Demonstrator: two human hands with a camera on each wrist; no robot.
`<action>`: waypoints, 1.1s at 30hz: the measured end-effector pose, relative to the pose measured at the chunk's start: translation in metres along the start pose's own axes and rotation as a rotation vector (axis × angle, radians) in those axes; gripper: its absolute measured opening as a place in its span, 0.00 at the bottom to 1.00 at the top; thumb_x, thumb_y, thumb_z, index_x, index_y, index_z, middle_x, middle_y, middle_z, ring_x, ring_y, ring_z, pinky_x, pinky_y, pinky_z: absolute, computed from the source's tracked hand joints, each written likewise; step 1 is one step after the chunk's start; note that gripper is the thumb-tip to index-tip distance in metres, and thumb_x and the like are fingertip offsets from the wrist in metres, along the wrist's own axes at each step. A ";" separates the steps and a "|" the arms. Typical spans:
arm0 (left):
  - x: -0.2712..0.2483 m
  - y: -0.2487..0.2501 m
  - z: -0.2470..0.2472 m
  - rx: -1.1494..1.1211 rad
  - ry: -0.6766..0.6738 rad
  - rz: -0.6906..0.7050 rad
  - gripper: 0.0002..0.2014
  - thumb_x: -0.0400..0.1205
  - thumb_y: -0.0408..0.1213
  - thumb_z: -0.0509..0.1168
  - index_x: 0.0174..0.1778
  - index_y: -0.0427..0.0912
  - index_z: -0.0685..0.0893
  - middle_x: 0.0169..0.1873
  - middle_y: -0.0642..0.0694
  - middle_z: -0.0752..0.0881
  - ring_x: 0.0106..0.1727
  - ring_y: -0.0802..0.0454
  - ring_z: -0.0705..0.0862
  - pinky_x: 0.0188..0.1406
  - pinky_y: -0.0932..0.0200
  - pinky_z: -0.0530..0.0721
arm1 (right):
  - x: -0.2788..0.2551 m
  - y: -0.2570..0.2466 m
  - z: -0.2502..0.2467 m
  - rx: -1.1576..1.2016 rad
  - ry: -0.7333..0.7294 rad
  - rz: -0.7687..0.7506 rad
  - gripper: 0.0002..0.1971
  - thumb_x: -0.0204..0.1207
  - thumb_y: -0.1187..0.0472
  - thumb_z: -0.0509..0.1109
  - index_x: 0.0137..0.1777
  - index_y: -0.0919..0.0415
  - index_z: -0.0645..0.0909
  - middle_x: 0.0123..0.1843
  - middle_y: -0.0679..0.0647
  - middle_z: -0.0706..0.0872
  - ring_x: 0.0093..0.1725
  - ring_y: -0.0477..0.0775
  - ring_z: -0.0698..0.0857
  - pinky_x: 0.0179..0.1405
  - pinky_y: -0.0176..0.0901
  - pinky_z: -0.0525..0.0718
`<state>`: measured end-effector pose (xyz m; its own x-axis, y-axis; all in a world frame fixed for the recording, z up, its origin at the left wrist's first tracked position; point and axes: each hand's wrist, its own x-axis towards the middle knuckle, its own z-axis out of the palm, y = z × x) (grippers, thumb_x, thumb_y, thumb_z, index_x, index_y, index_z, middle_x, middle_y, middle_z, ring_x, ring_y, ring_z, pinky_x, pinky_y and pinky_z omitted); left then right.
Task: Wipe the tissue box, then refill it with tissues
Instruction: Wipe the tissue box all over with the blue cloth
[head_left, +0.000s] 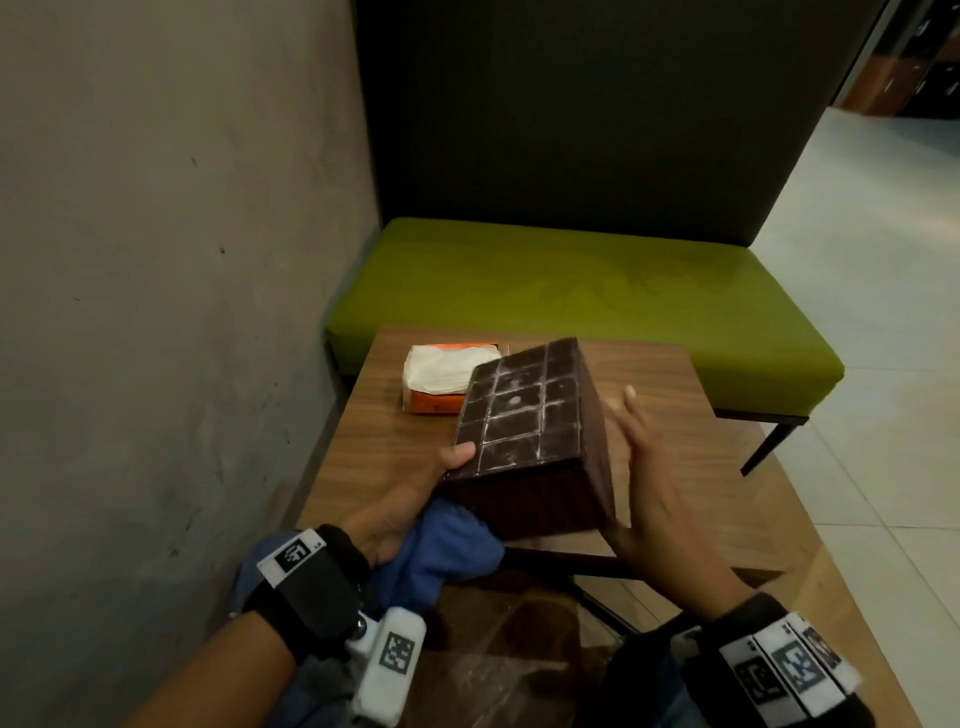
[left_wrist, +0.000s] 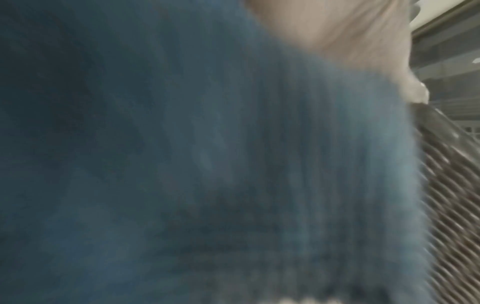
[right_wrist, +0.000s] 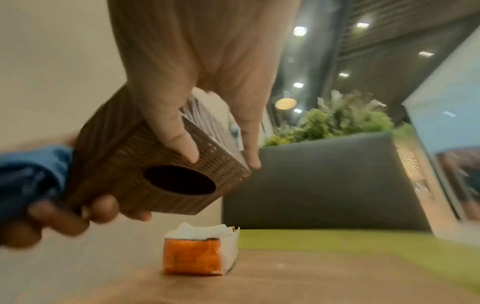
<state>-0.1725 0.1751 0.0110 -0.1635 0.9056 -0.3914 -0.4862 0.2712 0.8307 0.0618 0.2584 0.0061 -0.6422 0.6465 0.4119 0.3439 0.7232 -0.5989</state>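
Observation:
A brown woven tissue box (head_left: 524, 431) is held tilted above the table, its gridded underside up. My left hand (head_left: 415, 499) grips its near left corner, thumb on the underside, with a blue cloth (head_left: 441, 551) bunched in the same palm. My right hand (head_left: 631, 457) lies flat against the box's right side, fingers straight. In the right wrist view the right hand's fingers (right_wrist: 179, 133) press on the box (right_wrist: 124, 164), whose oval opening (right_wrist: 179, 183) faces down. An orange tissue pack (head_left: 447, 376) lies on the table behind. The cloth (left_wrist: 182, 164) fills the left wrist view.
The wooden table (head_left: 649, 379) stands against a grey wall (head_left: 156, 260) on the left. A green bench (head_left: 571, 280) with a dark backrest runs behind it. Tiled floor (head_left: 883, 364) lies to the right. The tissue pack (right_wrist: 200, 253) sits below the held box.

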 end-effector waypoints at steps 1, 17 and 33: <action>0.000 -0.003 0.004 -0.004 0.034 0.028 0.24 0.68 0.46 0.75 0.59 0.41 0.82 0.54 0.41 0.89 0.54 0.46 0.87 0.55 0.50 0.82 | -0.001 -0.003 0.001 0.135 0.026 0.174 0.48 0.74 0.68 0.75 0.82 0.42 0.46 0.84 0.50 0.54 0.84 0.53 0.56 0.79 0.57 0.67; 0.010 -0.020 -0.007 0.140 0.088 0.060 0.38 0.63 0.56 0.75 0.67 0.46 0.75 0.61 0.40 0.82 0.54 0.48 0.84 0.48 0.56 0.83 | -0.004 -0.016 0.026 1.001 0.324 0.946 0.38 0.62 0.59 0.80 0.72 0.55 0.67 0.63 0.59 0.84 0.59 0.59 0.86 0.47 0.50 0.85; 0.000 -0.033 0.013 1.109 0.046 0.800 0.24 0.75 0.57 0.62 0.68 0.64 0.73 0.68 0.59 0.67 0.71 0.62 0.65 0.71 0.65 0.66 | 0.003 -0.025 0.039 0.792 0.469 0.930 0.41 0.60 0.49 0.84 0.66 0.57 0.63 0.58 0.55 0.80 0.57 0.57 0.85 0.57 0.58 0.86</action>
<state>-0.1453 0.1704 -0.0118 -0.1107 0.9315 0.3466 0.6870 -0.1803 0.7039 0.0250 0.2328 -0.0043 -0.0309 0.9625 -0.2696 -0.0702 -0.2712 -0.9600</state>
